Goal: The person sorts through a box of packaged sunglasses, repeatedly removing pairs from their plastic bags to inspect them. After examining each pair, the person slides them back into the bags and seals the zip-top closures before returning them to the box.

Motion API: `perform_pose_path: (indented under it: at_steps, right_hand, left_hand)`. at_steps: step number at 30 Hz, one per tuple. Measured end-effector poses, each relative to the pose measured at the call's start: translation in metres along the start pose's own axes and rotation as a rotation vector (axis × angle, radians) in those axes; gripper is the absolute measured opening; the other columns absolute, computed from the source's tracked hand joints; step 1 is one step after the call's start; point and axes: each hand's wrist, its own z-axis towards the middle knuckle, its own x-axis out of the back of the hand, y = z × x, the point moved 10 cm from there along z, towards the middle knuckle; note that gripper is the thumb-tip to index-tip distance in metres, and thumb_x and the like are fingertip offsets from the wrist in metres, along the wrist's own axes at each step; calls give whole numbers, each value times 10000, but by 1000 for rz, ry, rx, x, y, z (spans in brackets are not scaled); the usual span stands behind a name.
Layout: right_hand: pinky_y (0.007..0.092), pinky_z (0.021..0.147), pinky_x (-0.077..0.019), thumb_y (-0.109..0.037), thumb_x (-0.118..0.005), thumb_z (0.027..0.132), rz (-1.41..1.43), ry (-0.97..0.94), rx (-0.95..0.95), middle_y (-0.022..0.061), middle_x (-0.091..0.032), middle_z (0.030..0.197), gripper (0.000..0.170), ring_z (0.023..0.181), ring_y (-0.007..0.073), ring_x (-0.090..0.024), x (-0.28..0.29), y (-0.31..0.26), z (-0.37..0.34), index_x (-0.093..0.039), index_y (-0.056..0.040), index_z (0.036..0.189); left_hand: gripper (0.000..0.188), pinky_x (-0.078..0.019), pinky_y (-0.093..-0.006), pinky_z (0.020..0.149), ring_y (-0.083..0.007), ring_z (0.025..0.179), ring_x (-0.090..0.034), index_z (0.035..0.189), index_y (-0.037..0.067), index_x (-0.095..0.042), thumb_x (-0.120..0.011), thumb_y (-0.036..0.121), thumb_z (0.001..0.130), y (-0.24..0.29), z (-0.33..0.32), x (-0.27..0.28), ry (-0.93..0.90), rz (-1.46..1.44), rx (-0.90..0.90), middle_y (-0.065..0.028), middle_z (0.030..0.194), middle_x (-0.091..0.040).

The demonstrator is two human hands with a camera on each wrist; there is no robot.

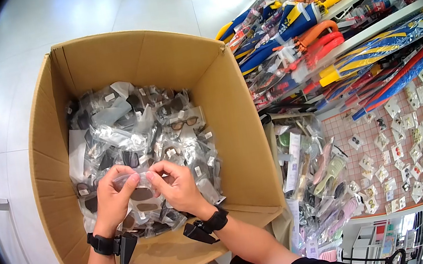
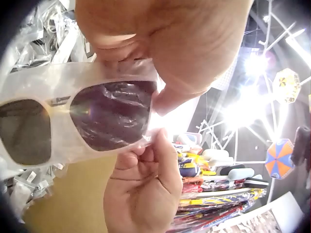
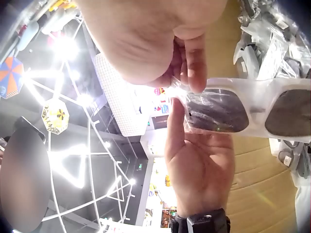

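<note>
Left wrist: bagged sunglasses (image 2: 111,116) broadside-on, long axis approx horiz.

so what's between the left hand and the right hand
A see-through bag with dark sunglasses inside, pinched by the left hand and right hand; the head view shows it.

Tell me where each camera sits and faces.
Head: on the head, facing forward and down into the carton; left hand, right hand, forearms show.
Left wrist: on that wrist, facing the bagged sunglasses; both hands show.
Right wrist: on that wrist, facing the same sunglasses and ceiling lights; both hands show.
The wrist views share sunglasses and hands.
</note>
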Motion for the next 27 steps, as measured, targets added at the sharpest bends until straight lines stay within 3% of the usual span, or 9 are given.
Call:
perform_pose_path:
  at_steps: [8, 14, 18, 24, 27]
  right_hand:
    - [229, 577, -541, -89, -671, 961, -44, -11, 57, 32, -640, 860, 133, 709, 61, -605, -1, -8, 0, -640, 37, 992]
    - [214, 525, -507, -167, -676, 976, -1, 51, 26, 15, -639, 767, 184, 626, 49, -588, 7, -6, 0, -655, 15, 965]
    - [204, 513, -466, -165, -668, 981, 32, 113, 31, -10, -626, 715, 187, 588, 33, -564, 12, -9, 0, -656, 11, 919]
    - [196, 512, -443, -188, -691, 968, 88, 29, -47, -25, -618, 718, 219, 603, 16, -535, 5, -2, 1, -653, 6, 873]
    - [204, 506, -393, -192, -715, 949, -23, -30, -23, -29, -596, 704, 232, 600, 13, -487, -3, -1, 0, -649, 3, 843]
  left_hand:
    - [207, -454, -228, 713, -48, 800, -551, 960, 36, -631, -702, 230, 949, 6, -3, -6, -67, 77, -30, 24, 847, -636]
    - [191, -435, -214, 755, -59, 793, -551, 964, 35, -629, -595, 215, 1019, 1, 0, 2, 36, -60, 1, 34, 869, -631]
    - [191, -384, -196, 706, -28, 764, -484, 923, 53, -623, -606, 218, 1018, -11, 0, 16, 116, -106, 33, 54, 834, -600]
    - [184, -409, -205, 711, -23, 785, -507, 883, 46, -622, -636, 187, 1000, -1, -1, 20, 118, -63, -101, 48, 844, -612]
    - [163, -435, -215, 725, -36, 797, -542, 903, 43, -623, -669, 181, 978, -1, -3, 17, 102, -33, -78, 30, 865, -636]
